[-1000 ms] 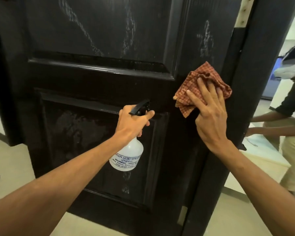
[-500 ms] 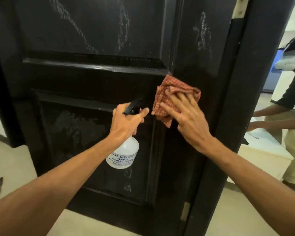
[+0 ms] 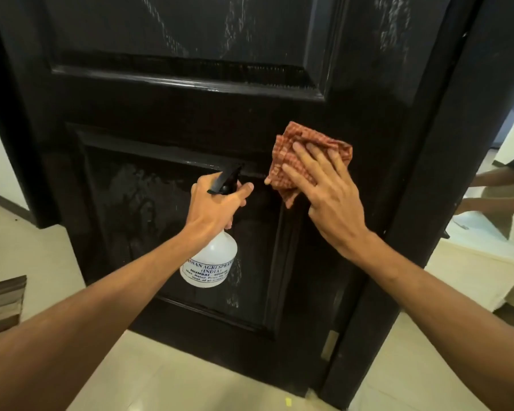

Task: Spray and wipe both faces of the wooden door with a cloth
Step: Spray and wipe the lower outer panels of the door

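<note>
A dark panelled wooden door (image 3: 190, 108) fills the view, with wet streaks on its upper panel and a damp patch on the lower panel. My left hand (image 3: 217, 206) grips the neck of a white spray bottle (image 3: 211, 262) with a black trigger, held in front of the lower panel. My right hand (image 3: 324, 188) presses a crumpled red checked cloth (image 3: 291, 152) flat against the door, at the lower panel's upper right corner, with straight, spread fingers.
The dark door frame (image 3: 445, 173) stands at the right. Beyond it another person (image 3: 505, 185) bends over a white surface. Pale floor tiles (image 3: 190, 375) lie below. A striped mat (image 3: 0, 304) lies at the left edge.
My right hand slid the cloth from the door's right stile leftward and down to the lower panel's corner. The left hand with the bottle stayed about where it was.
</note>
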`<control>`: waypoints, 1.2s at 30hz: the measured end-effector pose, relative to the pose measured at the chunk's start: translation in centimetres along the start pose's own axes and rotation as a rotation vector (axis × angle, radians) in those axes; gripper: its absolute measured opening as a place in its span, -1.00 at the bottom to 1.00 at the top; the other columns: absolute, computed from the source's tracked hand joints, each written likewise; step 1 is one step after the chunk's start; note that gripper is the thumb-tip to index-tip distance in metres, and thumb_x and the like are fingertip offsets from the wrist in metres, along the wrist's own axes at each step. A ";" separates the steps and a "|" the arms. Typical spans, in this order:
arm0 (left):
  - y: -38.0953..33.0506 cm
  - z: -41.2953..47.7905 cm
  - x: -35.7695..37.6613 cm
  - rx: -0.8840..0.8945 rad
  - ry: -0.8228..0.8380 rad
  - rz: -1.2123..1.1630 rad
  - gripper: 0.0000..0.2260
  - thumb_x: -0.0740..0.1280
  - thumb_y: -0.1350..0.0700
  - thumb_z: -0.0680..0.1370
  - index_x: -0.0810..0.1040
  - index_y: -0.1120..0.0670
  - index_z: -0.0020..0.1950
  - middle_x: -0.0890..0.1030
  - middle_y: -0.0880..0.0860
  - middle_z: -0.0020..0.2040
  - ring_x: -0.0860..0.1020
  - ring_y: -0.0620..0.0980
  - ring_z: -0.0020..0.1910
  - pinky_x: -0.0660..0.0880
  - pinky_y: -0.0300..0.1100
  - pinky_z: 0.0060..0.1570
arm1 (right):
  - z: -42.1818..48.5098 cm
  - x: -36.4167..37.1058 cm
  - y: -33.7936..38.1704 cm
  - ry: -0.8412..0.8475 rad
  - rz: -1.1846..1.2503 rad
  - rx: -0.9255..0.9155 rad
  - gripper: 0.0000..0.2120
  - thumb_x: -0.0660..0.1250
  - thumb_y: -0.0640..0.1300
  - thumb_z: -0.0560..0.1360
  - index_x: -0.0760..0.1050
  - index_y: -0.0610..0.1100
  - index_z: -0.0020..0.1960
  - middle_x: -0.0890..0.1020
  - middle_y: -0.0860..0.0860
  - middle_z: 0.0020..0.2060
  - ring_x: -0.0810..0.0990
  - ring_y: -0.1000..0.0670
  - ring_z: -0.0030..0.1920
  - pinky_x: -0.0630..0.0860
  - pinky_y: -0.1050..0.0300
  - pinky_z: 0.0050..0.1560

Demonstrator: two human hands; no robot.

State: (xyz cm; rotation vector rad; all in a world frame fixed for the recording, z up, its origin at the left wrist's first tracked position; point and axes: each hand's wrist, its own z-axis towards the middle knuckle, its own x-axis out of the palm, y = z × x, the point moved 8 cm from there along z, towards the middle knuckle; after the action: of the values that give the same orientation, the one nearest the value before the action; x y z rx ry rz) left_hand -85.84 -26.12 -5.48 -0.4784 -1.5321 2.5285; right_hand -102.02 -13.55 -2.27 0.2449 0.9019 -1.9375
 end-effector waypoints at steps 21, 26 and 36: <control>5.1 -3.6 5.6 -0.090 0.054 -0.044 -0.78 0.52 0.04 0.56 0.61 0.14 -0.17 0.66 0.27 -0.19 0.48 -0.15 -0.56 0.41 -0.28 -0.58 | -6.0 1.2 0.6 -0.091 0.125 0.122 -0.57 0.11 -0.20 0.63 0.49 -0.18 0.45 0.38 -0.22 0.51 0.32 -0.29 0.52 0.14 -0.26 0.57; 4.4 -1.0 3.4 -0.077 -0.016 -0.054 -0.81 0.52 -0.01 0.56 0.65 0.06 -0.15 0.64 0.29 -0.09 0.57 0.05 -0.29 0.43 -0.30 -0.55 | -5.3 3.0 3.3 -0.029 0.147 0.099 -0.47 0.25 -0.31 0.53 0.43 -0.15 0.50 0.32 -0.20 0.55 0.24 -0.24 0.57 0.06 -0.20 0.60; 4.9 3.6 -2.5 -0.058 -0.093 0.029 -0.83 0.52 0.01 0.56 0.69 0.12 -0.06 0.69 0.21 -0.18 0.51 -0.13 -0.54 0.45 -0.23 -0.56 | 2.8 3.9 8.0 0.001 0.196 0.114 -0.44 0.02 -0.26 0.54 0.41 -0.15 0.51 0.35 -0.19 0.54 0.28 -0.22 0.55 0.11 -0.15 0.59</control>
State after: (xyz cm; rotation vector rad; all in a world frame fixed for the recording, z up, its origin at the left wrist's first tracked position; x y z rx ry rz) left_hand -84.48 -32.10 -7.77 -0.3987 -1.6465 2.5684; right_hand -96.92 -20.32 -6.22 0.3869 0.7406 -1.8085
